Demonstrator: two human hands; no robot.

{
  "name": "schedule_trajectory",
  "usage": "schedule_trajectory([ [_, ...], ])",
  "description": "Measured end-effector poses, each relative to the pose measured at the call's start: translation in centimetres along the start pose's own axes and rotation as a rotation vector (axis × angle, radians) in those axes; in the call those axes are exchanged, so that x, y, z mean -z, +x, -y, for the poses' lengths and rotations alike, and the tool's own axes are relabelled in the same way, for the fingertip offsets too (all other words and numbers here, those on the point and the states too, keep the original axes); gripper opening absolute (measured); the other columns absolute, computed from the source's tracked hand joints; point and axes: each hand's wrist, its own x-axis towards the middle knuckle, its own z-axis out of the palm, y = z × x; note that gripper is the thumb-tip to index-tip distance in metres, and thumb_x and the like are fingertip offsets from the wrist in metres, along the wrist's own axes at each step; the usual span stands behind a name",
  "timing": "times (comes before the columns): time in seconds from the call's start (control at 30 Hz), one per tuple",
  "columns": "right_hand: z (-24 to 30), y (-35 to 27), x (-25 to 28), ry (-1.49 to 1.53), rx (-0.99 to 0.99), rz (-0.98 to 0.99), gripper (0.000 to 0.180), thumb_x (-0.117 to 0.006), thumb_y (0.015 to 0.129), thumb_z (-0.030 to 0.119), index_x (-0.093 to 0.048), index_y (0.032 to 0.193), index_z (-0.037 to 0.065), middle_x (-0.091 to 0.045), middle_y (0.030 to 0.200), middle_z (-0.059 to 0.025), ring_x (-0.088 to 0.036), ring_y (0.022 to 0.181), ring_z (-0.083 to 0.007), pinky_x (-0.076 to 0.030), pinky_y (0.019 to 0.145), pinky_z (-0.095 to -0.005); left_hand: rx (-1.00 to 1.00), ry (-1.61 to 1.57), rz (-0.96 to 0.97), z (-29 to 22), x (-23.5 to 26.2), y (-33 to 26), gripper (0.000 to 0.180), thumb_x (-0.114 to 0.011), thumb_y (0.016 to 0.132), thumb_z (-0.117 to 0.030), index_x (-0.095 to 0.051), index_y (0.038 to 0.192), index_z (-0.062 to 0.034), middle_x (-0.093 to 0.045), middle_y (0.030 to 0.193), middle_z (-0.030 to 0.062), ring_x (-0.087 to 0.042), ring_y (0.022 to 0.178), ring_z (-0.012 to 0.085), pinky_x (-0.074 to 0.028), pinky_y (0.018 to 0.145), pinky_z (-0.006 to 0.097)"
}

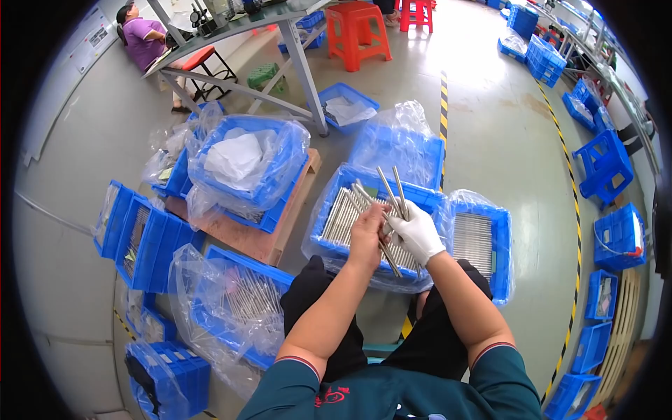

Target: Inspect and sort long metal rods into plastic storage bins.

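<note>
Over a plastic-lined blue crate (pixel 329 253) full of shiny metal rods (pixel 343 215), my two hands meet. My bare left hand (pixel 365 236) is closed round thin metal rods that slant across in front of it. My right hand (pixel 418 234), in a white glove, grips metal rods (pixel 388 183) whose upper ends stick up past the fingers. The hands are so close that I cannot tell exactly which rods each one holds. To the right stands another blue crate (pixel 502 255) with rods in neat rows. At the left, a lined crate (pixel 245 341) holds loosely piled rods.
A blue crate with white wrapping (pixel 276 183) sits on a wooden pallet (pixel 290 224). Beyond are a workbench (pixel 294 56), a red stool (pixel 355 35) and a seated person (pixel 143 35). Yellow-black floor tape (pixel 565 154) runs along the right, beside a blue stool (pixel 605 164).
</note>
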Motion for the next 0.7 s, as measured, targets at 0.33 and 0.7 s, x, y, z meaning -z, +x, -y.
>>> schedule_trajectory([
  [0.33, 0.5, -0.2, 0.5, 0.258, -0.171, 0.044, 0.037, -0.056, 0.087, 0.007, -0.049, 0.123, 0.004, -0.057, 0.071, -0.0024, -0.047, 0.048, -0.005, -0.032, 0.039, -0.0183, 0.044, 0.018, 0.084, 0.1, 0.3, -0.1, 0.027, -0.052, 0.094, -0.03, -0.062, 0.095, -0.0051, -0.047, 0.064, -0.0044, -0.041, 0.052, 0.0039, -0.034, 0.046, 0.02],
  [0.7, -0.8, 1.0, 1.0, 0.119, -0.15, 0.01, 0.025, -0.053, 0.089, 0.013, -0.054, 0.109, 0.0, -0.064, 0.079, -0.0089, -0.063, 0.06, -0.0152, -0.051, 0.049, -0.0253, -0.13, 0.206, -0.07, 0.1, -0.3, 0.0, 0.028, -0.05, 0.095, -0.032, -0.057, 0.085, -0.0065, -0.048, 0.061, -0.0039, -0.042, 0.05, 0.0039, -0.032, 0.044, 0.02],
])
